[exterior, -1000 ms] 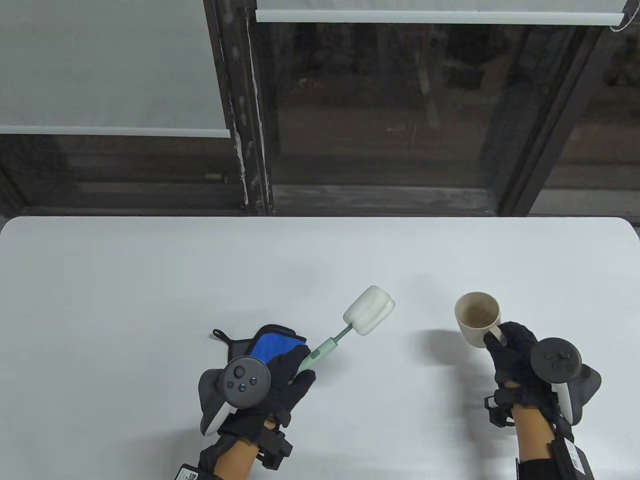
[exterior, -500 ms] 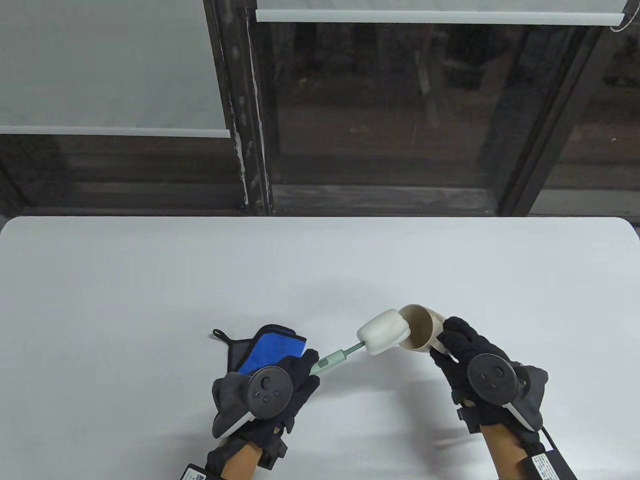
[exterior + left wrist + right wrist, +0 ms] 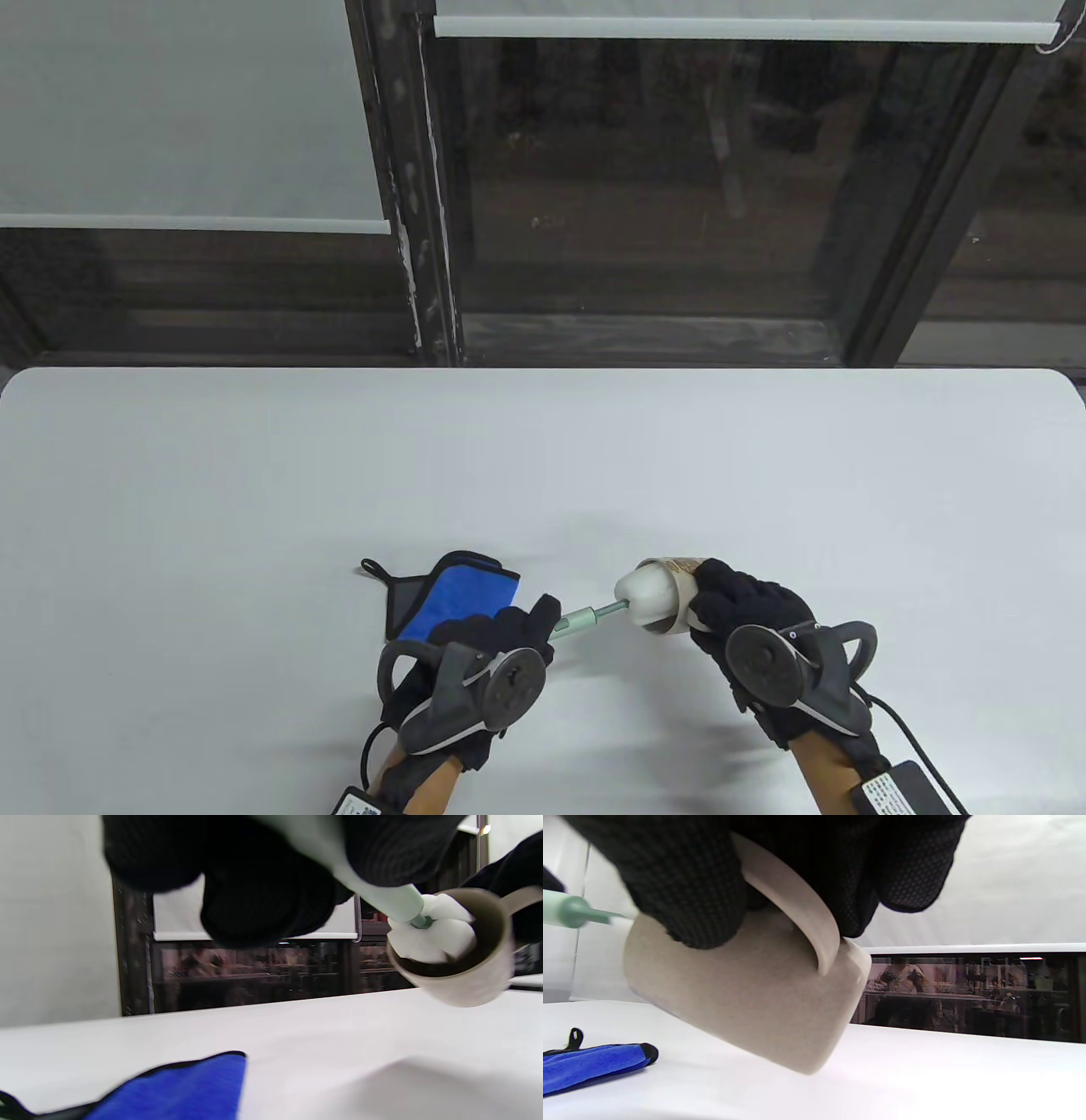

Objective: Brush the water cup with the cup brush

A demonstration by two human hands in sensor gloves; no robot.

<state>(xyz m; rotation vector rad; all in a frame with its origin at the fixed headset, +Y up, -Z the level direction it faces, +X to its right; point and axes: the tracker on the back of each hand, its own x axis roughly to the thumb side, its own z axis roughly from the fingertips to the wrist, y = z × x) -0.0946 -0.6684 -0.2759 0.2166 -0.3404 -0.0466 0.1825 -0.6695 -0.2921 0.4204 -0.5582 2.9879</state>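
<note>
My right hand grips the beige water cup by its handle and holds it on its side above the table, mouth to the left. My left hand grips the pale green handle of the cup brush. The brush's white sponge head sits partly inside the cup's mouth; the left wrist view shows the sponge within the cup's rim. In the right wrist view the cup's outer wall fills the middle and the green brush shaft enters from the left.
A blue cloth with black trim lies on the white table just behind my left hand; it also shows in the left wrist view and the right wrist view. A dark window frame stands behind the table's far edge.
My right hand carried the cup left and tipped it from upright onto its side. My left hand swung the brush toward it, and the sponge head went from free air into the cup's mouth.
</note>
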